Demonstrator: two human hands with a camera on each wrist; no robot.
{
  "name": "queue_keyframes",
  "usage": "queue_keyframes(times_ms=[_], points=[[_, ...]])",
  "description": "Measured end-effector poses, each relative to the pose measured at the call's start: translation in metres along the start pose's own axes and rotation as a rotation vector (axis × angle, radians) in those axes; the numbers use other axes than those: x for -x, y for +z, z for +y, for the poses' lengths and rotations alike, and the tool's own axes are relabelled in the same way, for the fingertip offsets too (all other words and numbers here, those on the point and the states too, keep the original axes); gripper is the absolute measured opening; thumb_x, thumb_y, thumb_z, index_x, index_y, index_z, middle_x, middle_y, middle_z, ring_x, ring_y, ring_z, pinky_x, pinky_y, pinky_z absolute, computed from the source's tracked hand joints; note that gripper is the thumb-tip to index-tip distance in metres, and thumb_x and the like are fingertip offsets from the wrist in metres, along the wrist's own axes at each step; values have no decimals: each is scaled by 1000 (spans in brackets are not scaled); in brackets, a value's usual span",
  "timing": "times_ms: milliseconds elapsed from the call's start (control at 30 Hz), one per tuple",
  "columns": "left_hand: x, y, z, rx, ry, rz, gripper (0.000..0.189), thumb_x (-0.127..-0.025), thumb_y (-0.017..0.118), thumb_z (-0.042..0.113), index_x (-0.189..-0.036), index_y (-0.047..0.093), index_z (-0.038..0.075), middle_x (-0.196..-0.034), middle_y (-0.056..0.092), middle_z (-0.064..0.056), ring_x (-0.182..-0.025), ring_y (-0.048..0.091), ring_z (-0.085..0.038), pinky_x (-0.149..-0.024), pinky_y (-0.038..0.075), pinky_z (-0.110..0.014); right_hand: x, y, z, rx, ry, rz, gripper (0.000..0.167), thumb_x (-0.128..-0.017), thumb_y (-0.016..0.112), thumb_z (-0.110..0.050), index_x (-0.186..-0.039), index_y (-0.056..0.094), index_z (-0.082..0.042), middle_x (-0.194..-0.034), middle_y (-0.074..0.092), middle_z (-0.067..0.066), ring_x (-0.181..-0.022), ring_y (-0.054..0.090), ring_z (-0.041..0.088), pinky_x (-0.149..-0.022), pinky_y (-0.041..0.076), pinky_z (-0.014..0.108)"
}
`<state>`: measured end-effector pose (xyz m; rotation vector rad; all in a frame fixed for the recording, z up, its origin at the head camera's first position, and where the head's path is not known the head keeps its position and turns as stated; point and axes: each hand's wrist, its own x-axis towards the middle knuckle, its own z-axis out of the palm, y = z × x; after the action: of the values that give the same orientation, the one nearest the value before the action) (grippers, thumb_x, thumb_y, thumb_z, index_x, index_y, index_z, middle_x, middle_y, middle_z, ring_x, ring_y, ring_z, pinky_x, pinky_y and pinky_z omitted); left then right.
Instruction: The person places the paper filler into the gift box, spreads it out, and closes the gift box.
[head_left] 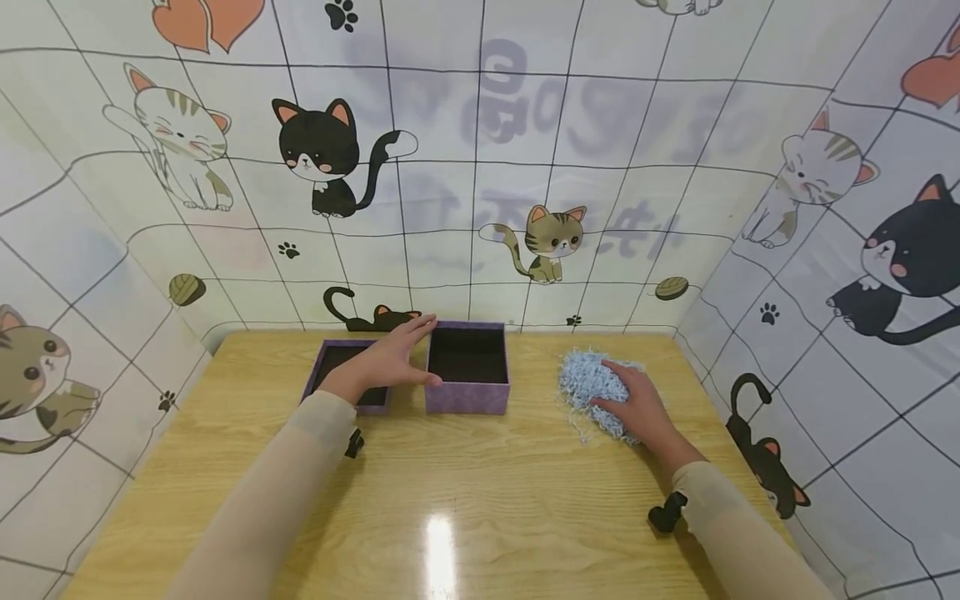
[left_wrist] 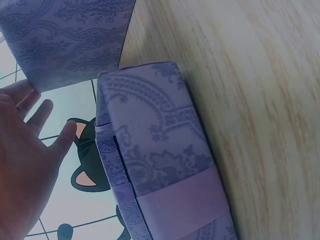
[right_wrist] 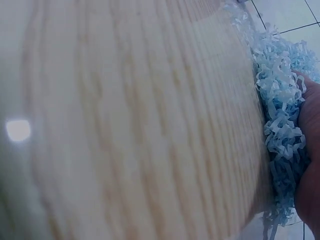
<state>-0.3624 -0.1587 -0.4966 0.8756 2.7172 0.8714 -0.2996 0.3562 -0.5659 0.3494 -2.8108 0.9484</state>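
A purple patterned box (head_left: pixel 468 398) with a dark inside stands at the back middle of the table, its top uncovered. Left of it lies its shallow lid (head_left: pixel 372 409), dark hollow facing up; a pinkish ribbon band crosses its side in the left wrist view. My left hand (head_left: pixel 382 362) reaches over the lid with fingers and thumb spread at the box's left side, fingertips at its far left corner. On the right, my right hand (head_left: pixel 641 408) rests on a pile of light blue shredded paper (head_left: pixel 588 379), thumb and fingers apart. Some right fingertips are hidden in the shreds.
The wooden table (head_left: pixel 480 475) has a bright glare spot near its front. A cat-patterned cloth (head_left: pixel 450 250) rises behind the table and along both sides. Black camera mounts sit at both wrists.
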Motion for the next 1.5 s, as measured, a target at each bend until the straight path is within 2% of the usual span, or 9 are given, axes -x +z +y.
queue_keyframes(times_ms=[200, 467, 767, 900, 1033, 1300, 1500], points=[[-1, -1, -3, -10, 9, 1, 126, -87, 82, 77, -180, 16, 24, -186, 8, -4, -171, 6, -36, -128, 24, -71, -3, -5, 1, -36, 26, 4, 78, -100, 88, -23, -166, 50, -4, -161, 52, 28, -150, 44, 53, -120, 35, 73], [-4, -3, 0, 14, 6, -8, 126, -86, 83, 76, -180, 18, 21, -186, 10, -1, -171, 6, -35, -129, 23, -70, -7, -17, -5, -55, 22, 25, 80, -100, 88, -25, -167, 49, -6, -162, 51, 27, -149, 44, 52, -116, 39, 74], [-1, -4, 6, 35, -14, -23, 127, -87, 83, 75, -180, 18, 19, -186, 9, 2, -170, 7, -37, -129, 20, -71, -15, -29, -25, -28, -5, 57, 77, -99, 88, -23, -165, 51, -6, -152, 57, 26, -142, 51, 51, -114, 43, 72], [1, -2, 5, 41, -25, -23, 125, -89, 82, 75, -180, 15, 24, -186, 7, 4, -170, 7, -38, -129, 19, -73, -18, -34, -34, -32, -17, 66, 77, -99, 88, -22, -165, 52, -7, -150, 59, 25, -139, 52, 50, -113, 42, 72], [3, 0, 6, 47, -32, -18, 121, -90, 81, 74, -180, 12, 30, -186, 7, 6, -170, 7, -37, -129, 19, -73, -22, -38, -43, -37, -27, 72, 75, -100, 88, -25, -165, 54, -9, -151, 59, 23, -140, 52, 49, -113, 42, 72], [8, 2, 6, 48, -27, -9, 120, -92, 79, 73, -180, 9, 32, -186, 6, 5, -171, 8, -36, -130, 20, -70, -29, -44, -64, -60, -15, 63, 76, -101, 87, -29, -166, 52, -9, -160, 54, 23, -148, 46, 50, -118, 38, 73], [9, 2, 6, 40, -19, -10, 120, -93, 78, 72, -180, 6, 31, -187, 4, 3, -171, 8, -35, -131, 20, -69, -40, -46, -78, -101, -51, 80, 74, -98, 89, -23, -163, 56, -8, -151, 60, 21, -141, 53, 47, -115, 42, 70]])
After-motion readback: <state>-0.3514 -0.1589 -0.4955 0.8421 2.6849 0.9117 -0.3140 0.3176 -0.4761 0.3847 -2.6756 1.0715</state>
